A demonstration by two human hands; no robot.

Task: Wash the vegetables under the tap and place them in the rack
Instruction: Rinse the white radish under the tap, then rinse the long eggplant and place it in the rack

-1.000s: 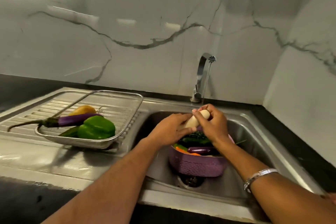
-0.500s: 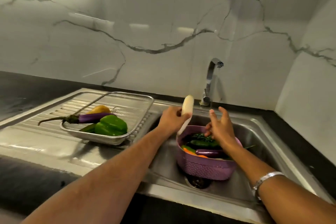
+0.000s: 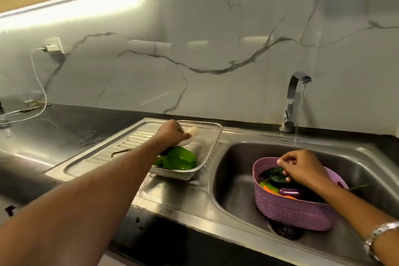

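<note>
The left hand (image 3: 172,134) grips a washed white radish (image 3: 191,136) over the rack (image 3: 212,142) left of the sink (image 3: 228,181), likely about to release it, while the right hand (image 3: 302,168) pinches greens (image 3: 273,176) in the purple basket (image 3: 291,211) inside the sink, probably next for the tap (image 3: 295,97).

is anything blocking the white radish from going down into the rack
Nothing visible blocks it. The left hand holds the white radish right over the metal rack. The green pepper fills the rack's near end below the hand, but the mesh beside it, toward the sink, is bare.
</note>
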